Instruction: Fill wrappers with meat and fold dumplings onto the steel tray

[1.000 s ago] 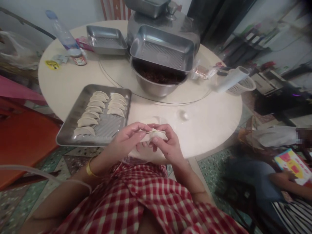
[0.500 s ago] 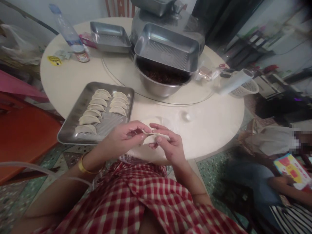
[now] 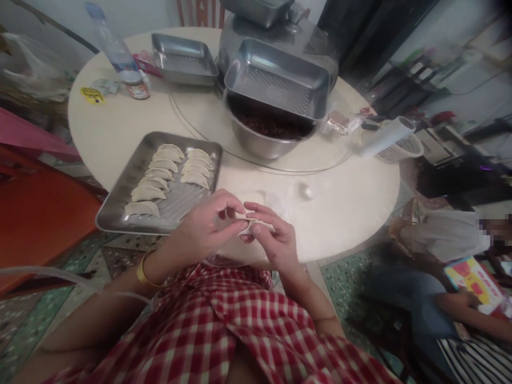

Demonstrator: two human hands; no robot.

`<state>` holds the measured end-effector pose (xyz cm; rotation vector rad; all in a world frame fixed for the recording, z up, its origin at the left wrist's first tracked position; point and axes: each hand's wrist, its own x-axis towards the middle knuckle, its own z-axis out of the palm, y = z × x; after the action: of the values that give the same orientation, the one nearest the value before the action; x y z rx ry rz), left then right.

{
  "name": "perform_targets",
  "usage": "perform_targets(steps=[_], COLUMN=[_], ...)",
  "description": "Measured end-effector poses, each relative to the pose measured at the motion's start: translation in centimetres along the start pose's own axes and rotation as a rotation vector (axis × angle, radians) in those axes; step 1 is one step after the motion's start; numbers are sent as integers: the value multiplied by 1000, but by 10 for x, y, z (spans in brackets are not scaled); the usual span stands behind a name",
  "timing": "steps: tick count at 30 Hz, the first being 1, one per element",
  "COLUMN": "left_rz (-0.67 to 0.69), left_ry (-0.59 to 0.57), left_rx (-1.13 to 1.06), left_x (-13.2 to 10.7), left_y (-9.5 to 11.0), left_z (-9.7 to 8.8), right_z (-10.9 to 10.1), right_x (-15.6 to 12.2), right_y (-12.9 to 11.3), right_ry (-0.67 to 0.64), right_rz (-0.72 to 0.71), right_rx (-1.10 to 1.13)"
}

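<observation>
Between my fingertips is a pale dumpling [image 3: 256,225], partly covered by them. My left hand [image 3: 210,221] pinches its left end with thumb and forefinger. From the other side my right hand [image 3: 276,234] grips it, the thumb pressed on the near face. To the left, a metal tray [image 3: 107,216] carries two rows of folded dumplings [image 3: 148,191]. Just beyond my hands a round wrapper [image 3: 256,197] lies on the table, partly hidden. A small lump of dough [image 3: 306,191] sits to its right.
A steel bowl of dark filling [image 3: 266,143] stands on the glass turntable, a metal pan [image 3: 280,80] resting over it. Another pan [image 3: 186,58], a bottle [image 3: 110,42] and a jar [image 3: 138,88] are at the back left. At right are a basket [image 3: 404,148] and a seated person [image 3: 436,288].
My left thumb and fingers have shifted right along the dumpling's edge, covering more of it. The whole view has moved slightly.
</observation>
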<state>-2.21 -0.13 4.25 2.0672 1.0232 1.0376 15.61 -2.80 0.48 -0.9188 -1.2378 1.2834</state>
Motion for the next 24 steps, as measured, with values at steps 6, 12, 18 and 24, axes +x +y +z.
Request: perform_targets(steps=[6, 12, 18, 24], left_rz=[135, 171, 274, 382], left_ry=[65, 104, 97, 117], left_rx=[136, 206, 277, 326], left_x=[-6, -5, -5, -3], left_y=[7, 10, 9, 6], left_z=[0, 5, 6, 3], right_z=[0, -3, -3, -7], right_x=[0, 0, -2, 0], right_y=[1, -2, -3, -5], right_ry=[36, -14, -19, -31], right_rz=[-108, -143, -141, -250], right_rx=[-52, -182, -161, -213])
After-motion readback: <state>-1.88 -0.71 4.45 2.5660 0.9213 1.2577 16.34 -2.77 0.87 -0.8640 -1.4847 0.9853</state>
